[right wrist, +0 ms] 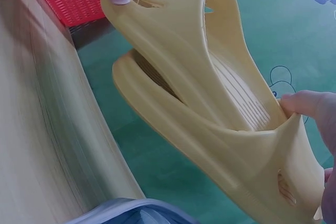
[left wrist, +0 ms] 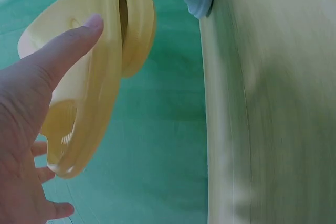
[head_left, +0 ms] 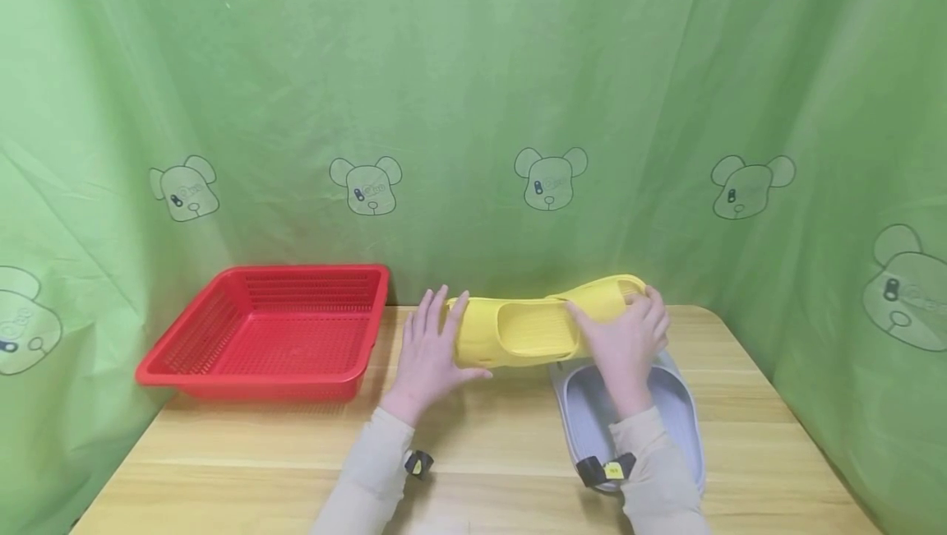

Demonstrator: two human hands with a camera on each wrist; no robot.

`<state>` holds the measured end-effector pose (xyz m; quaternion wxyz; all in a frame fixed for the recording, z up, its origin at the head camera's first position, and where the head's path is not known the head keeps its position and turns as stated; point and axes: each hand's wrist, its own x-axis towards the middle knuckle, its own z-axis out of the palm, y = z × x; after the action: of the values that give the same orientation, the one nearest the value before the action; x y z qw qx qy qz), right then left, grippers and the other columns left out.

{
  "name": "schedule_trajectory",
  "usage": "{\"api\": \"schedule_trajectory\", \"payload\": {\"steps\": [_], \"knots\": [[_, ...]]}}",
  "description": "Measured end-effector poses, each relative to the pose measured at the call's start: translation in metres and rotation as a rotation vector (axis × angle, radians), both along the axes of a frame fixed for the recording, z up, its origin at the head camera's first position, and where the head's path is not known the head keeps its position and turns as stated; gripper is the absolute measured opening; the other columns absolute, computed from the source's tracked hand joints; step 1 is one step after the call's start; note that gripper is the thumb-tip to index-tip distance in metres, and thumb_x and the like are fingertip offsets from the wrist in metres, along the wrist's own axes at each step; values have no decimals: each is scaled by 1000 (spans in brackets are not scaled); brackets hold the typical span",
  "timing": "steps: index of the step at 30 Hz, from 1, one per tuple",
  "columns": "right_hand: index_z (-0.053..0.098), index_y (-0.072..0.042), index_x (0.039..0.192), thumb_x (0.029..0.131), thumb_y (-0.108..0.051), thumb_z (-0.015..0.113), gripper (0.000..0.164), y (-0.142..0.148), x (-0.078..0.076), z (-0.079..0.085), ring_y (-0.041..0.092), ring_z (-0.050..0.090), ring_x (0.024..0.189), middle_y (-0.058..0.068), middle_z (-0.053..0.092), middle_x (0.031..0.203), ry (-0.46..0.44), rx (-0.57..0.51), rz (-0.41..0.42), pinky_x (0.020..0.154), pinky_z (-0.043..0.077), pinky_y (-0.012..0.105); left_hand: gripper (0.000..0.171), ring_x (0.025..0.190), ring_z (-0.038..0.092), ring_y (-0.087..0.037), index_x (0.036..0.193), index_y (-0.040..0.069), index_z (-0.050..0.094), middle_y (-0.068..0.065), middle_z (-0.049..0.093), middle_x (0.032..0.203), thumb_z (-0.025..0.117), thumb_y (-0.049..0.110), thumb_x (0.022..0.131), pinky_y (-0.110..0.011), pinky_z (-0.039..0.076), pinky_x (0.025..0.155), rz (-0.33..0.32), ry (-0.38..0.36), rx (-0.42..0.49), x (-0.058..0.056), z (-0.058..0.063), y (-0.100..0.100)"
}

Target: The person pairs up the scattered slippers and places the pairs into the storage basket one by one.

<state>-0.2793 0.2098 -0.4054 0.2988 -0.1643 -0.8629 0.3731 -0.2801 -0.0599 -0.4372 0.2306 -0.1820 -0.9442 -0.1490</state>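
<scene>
Slippers (head_left: 479, 342), yellow, smooth, moulded: pair nested one into the other (insoles ribbed, straps slotted), held up near wood-grained tabletop's (head_left: 488, 453) far edge, right of middle. Right hand (head_left: 630, 346) grips their right end; left hand (head_left: 431, 354) spread, straight-fingered, touching the left end. Red perforated basket (head_left: 244, 385), flared walls, far left corner. Grey-blue slipper (head_left: 586, 413) toward right edge, partly hidden by sleeve (head_left: 658, 469). Creased green curtain (head_left: 459, 108) behind.
</scene>
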Motion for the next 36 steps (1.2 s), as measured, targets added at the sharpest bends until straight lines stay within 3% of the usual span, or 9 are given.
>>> {"api": "schedule_trajectory", "payload": {"steps": [6,16,22,36], "knots": [[44,3,124,62,-67,80,100,1,-1,1,35,23,141,15,24,157,-24,7,10,111,25,57,129,150,17,-36,156,25,17,-15,21,161,85,65,54,-61,22,117,-20,50,-39,-1,-2,-2],[43,4,126,62,-69,78,103,1,0,2,36,23,141,17,24,157,-47,12,31,112,25,58,131,148,22,-36,156,26,15,-12,20,161,92,51,53,-63,26,115,-60,74,-43,-4,-5,-5],[43,4,127,62,-69,78,104,0,0,2,37,24,141,18,24,156,-54,18,34,112,24,58,129,138,36,-36,156,24,18,-14,28,157,92,48,53,-56,38,109,-90,130,-56,-5,-8,-6],[42,4,123,63,-67,79,100,-3,-1,1,37,24,141,18,23,157,12,43,39,112,24,58,114,124,44,-33,148,19,33,-15,41,143,90,44,52,-49,43,104,-114,254,-61,-7,-7,-8]]}}
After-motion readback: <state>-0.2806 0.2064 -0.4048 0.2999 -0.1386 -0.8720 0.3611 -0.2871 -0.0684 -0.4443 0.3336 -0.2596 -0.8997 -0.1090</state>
